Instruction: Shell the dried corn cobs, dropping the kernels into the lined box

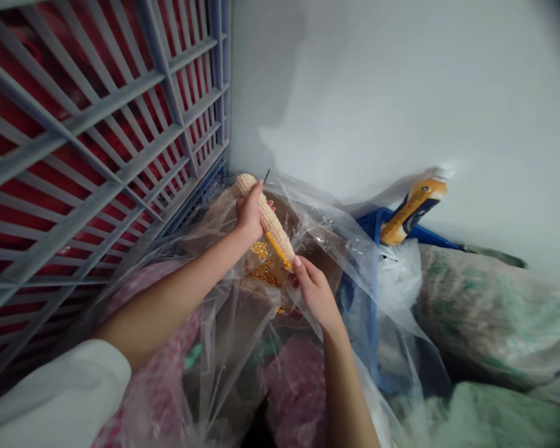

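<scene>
My left hand point(249, 211) is wrapped round the upper part of a corn cob point(267, 219), held slanting over a clear plastic bag point(308, 224). Most of the cob is stripped pale; one strip of yellow kernels remains near its lower end. My right hand point(313, 292) is closed at that lower end, thumb pressed against the kernels. Loose yellow kernels point(264, 269) lie in the bag just below the cob. A thin dark spike point(267, 175) sticks up behind the cob's top.
A grey-blue plastic crate grid point(121, 124) with red contents fills the left. A white wall point(401, 93) stands behind. A blue basket point(371, 227) holds a yellow-handled tool point(413, 211). Greenish sacks point(494, 317) lie at right, pink bags point(294, 386) below.
</scene>
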Motion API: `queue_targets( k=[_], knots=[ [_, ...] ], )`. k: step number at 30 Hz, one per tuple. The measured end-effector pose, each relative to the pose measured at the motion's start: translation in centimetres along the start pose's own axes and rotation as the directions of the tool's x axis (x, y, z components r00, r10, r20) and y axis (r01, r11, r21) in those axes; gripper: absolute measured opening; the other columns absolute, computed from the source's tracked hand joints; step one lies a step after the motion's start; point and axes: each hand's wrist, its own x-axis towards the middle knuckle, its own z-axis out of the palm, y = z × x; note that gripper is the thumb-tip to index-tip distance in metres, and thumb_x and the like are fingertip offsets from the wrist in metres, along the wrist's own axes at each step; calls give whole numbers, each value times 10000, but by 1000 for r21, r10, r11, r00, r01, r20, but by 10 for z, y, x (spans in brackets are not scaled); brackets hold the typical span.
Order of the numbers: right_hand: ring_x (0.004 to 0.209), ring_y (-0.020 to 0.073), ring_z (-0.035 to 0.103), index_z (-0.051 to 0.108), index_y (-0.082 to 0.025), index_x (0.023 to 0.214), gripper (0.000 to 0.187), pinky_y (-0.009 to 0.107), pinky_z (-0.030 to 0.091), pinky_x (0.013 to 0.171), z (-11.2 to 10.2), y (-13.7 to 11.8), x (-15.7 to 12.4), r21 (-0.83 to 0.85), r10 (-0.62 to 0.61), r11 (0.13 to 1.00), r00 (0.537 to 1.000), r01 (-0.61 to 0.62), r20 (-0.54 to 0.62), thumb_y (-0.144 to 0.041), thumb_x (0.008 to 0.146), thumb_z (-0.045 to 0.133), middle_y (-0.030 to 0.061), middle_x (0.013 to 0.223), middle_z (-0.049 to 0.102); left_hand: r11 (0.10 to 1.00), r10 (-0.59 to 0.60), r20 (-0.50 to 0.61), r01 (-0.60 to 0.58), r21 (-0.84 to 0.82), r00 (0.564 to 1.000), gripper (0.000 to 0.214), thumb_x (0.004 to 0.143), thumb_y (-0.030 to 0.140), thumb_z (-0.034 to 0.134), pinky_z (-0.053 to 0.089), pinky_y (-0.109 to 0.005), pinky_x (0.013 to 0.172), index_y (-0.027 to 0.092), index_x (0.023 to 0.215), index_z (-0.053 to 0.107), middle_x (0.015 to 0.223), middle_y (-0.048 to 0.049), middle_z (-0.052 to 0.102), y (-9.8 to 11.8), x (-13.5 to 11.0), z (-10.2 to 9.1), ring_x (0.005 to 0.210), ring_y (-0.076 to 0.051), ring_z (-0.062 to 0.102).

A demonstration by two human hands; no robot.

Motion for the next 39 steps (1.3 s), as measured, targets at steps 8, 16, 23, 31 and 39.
queue_targets(
  k=[8, 16, 23, 31, 39],
  knots=[
    [492, 68, 425, 468, -184, 771, 341, 177, 337, 477, 18, 5, 0, 499, 185, 833, 971, -237, 153, -513, 727, 547, -46, 572, 476, 994, 98, 29, -99, 33, 995, 308, 583, 366, 683, 363, -208, 395, 185, 660, 445, 523, 40, 455, -5, -3, -1, 409, -81, 450],
    [417, 42, 354, 440, -184, 774, 361, 161, 243, 416, 21, 9, -1, 611, 229, 736, 956, -292, 181, -511, 716, 580, -71, 496, 435, 987, 126, 56, -131, 92, 990, 366, 580, 459, 676, 352, -205, 391, 189, 660, 441, 516, 30, 469, -9, -7, -2, 408, -84, 455],
    [363, 52, 339, 452, -175, 712, 490, 175, 255, 393, 22, 8, 5, 579, 263, 764, 957, -286, 126, -665, 713, 476, -71, 425, 393, 995, 89, 62, -92, 48, 994, 327, 593, 402, 684, 354, -214, 394, 182, 661, 452, 516, 25, 473, -9, -7, -1, 405, -88, 456],
    [540, 92, 514, 559, -154, 857, 528, 191, 392, 512, 2, 0, 2, 576, 284, 751, 945, -323, 160, -654, 697, 504, 28, 686, 609, 998, 62, 45, -61, -14, 997, 311, 603, 374, 685, 370, -207, 402, 181, 671, 450, 525, 36, 454, 2, -6, 2, 407, -84, 453],
    [634, 138, 522, 634, -151, 926, 457, 248, 406, 612, 5, 4, -2, -92, 11, 996, 992, -22, -123, -526, 833, 390, 31, 710, 595, 996, 92, 52, -93, 15, 994, 321, 613, 393, 676, 377, -208, 396, 179, 664, 442, 529, 29, 470, -2, -6, 0, 422, -88, 464]
  ],
)
